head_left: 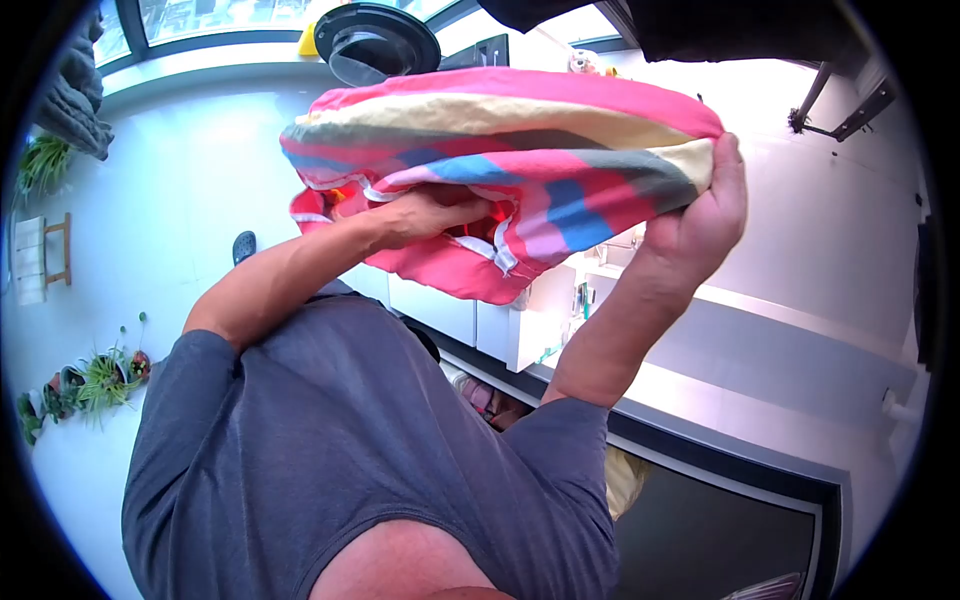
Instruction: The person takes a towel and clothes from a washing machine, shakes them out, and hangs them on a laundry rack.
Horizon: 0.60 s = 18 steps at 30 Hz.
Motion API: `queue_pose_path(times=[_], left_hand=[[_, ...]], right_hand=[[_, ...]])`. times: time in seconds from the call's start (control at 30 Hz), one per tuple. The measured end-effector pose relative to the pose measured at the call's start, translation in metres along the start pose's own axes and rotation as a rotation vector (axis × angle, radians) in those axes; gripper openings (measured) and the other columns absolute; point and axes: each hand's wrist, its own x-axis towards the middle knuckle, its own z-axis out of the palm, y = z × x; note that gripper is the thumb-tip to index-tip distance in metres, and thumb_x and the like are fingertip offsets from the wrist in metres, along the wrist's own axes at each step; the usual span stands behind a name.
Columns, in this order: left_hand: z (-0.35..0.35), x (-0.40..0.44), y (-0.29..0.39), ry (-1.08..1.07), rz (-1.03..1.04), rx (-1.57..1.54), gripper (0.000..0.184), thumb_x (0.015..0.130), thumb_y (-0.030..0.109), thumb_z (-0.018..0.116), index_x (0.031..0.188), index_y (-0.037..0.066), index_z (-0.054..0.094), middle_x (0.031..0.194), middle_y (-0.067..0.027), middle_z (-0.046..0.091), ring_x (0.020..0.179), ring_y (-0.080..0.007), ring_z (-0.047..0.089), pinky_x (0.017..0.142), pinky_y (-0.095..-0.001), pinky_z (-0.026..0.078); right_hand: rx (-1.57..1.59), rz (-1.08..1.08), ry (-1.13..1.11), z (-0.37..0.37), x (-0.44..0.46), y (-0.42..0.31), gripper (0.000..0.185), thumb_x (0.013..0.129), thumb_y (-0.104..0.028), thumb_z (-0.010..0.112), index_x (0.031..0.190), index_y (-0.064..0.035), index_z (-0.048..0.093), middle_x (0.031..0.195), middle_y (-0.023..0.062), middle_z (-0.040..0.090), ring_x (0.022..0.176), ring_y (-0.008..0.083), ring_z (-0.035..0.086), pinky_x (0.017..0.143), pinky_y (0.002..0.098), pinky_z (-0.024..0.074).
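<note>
A striped cloth cover (600, 150) in pink, yellow, grey and blue is held up in front of me. White edging runs around its opening, and red shows inside. My right hand (712, 200) grips one corner, thumb against the fabric. At the opening, my left hand (440, 213) reaches in, and its fingertips are partly hidden by the cloth, so their grip is unclear.
Behind the cover is a round black door-like part (375, 45) by the window. A dark clog (244, 247) lies on the floor at left, with potted plants (105, 380) farther down. White cabinets (435, 305) stand below the cover. Dark cloth hangs at top right.
</note>
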Motion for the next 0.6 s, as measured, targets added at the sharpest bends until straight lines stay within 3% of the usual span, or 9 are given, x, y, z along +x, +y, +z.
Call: queue_pose_path(times=[0.03,0.13,0.2,0.27,0.3,0.43,0.5,0.53,0.6], left_hand=[[-0.002,-0.008,0.006,-0.006,-0.074,-0.231,0.038,0.096,0.025,0.062,0.128,0.004,0.058,0.121,-0.0104,0.062,0.109,-0.0217,0.06,0.097,-0.034,0.047],[-0.007,-0.018,0.007,0.216,0.047,-0.132,0.034,0.095,0.02,0.063,0.123,0.002,0.061,0.115,-0.0104,0.065,0.108,-0.0208,0.06,0.1,-0.0342,0.046],[-0.02,-0.016,-0.008,0.189,0.051,-0.191,0.04,0.095,0.018,0.062,0.131,0.003,0.054,0.123,-0.0091,0.061,0.113,-0.0209,0.058,0.1,-0.0355,0.047],[-0.018,-0.022,-0.002,0.125,0.082,-0.773,0.046,0.096,0.015,0.058,0.139,0.005,0.044,0.132,-0.0088,0.055,0.117,-0.0214,0.057,0.1,-0.0385,0.048],[-0.015,-0.03,0.014,0.063,0.147,-0.832,0.058,0.097,0.027,0.057,0.145,0.007,0.032,0.141,-0.011,0.047,0.124,-0.0236,0.053,0.107,-0.0421,0.044],[-0.037,-0.038,0.01,-0.169,-0.02,-0.826,0.048,0.099,0.029,0.053,0.141,0.009,0.042,0.138,-0.0077,0.051,0.122,-0.0217,0.055,0.102,-0.0365,0.045],[-0.048,-0.032,0.015,-0.168,0.213,0.844,0.049,0.097,0.034,0.052,0.139,0.01,0.046,0.138,-0.0073,0.051,0.121,-0.0217,0.054,0.1,-0.0358,0.044],[-0.05,-0.035,0.036,-0.194,0.077,1.3,0.05,0.096,0.037,0.052,0.138,0.011,0.048,0.139,-0.0074,0.051,0.122,-0.0217,0.052,0.1,-0.0353,0.042],[-0.077,-0.033,-0.028,0.092,0.077,1.271,0.05,0.096,0.041,0.05,0.139,0.015,0.047,0.141,-0.0064,0.049,0.127,-0.0214,0.048,0.105,-0.0326,0.036]], right_hand=[[0.028,0.039,-0.002,-0.001,0.0,0.006,0.024,0.098,-0.019,0.054,0.103,0.0041,0.057,0.093,0.0142,0.062,0.086,0.0225,0.065,0.076,0.0335,0.0561],[0.084,0.088,-0.017,-0.005,0.001,0.027,0.023,0.098,-0.018,0.054,0.104,0.0041,0.054,0.095,0.0153,0.061,0.087,0.0234,0.065,0.077,0.0349,0.0564],[0.118,0.116,-0.03,-0.008,0.0,0.04,0.022,0.098,-0.017,0.053,0.106,0.0039,0.051,0.096,0.0163,0.06,0.088,0.0247,0.065,0.077,0.037,0.0568],[0.158,0.175,-0.015,-0.007,-0.002,0.049,0.021,0.099,-0.017,0.053,0.106,0.0033,0.05,0.095,0.0147,0.06,0.087,0.0244,0.064,0.076,0.0368,0.0566],[0.182,0.197,-0.018,-0.008,-0.001,0.061,0.02,0.098,-0.016,0.054,0.105,0.0031,0.05,0.095,0.014,0.06,0.086,0.0235,0.064,0.076,0.0361,0.0564],[0.219,0.299,-0.071,0.0,-0.013,0.083,0.013,0.098,-0.014,0.054,0.1,-0.0012,0.054,0.092,0.0092,0.062,0.08,0.0178,0.063,0.072,0.0323,0.0548],[0.2,0.339,-0.138,-0.001,-0.026,0.099,0.013,0.098,-0.015,0.055,0.099,-0.0013,0.055,0.09,0.008,0.062,0.078,0.0162,0.063,0.072,0.0308,0.0542],[0.194,0.354,-0.183,0.0,-0.033,0.108,0.014,0.098,-0.015,0.055,0.099,-0.001,0.055,0.089,0.0076,0.062,0.078,0.0156,0.062,0.072,0.0301,0.0539],[0.234,0.437,-0.189,0.0,-0.048,0.121,0.014,0.098,-0.014,0.056,0.099,0.0001,0.055,0.089,0.0076,0.062,0.078,0.0159,0.062,0.073,0.0301,0.0536]])
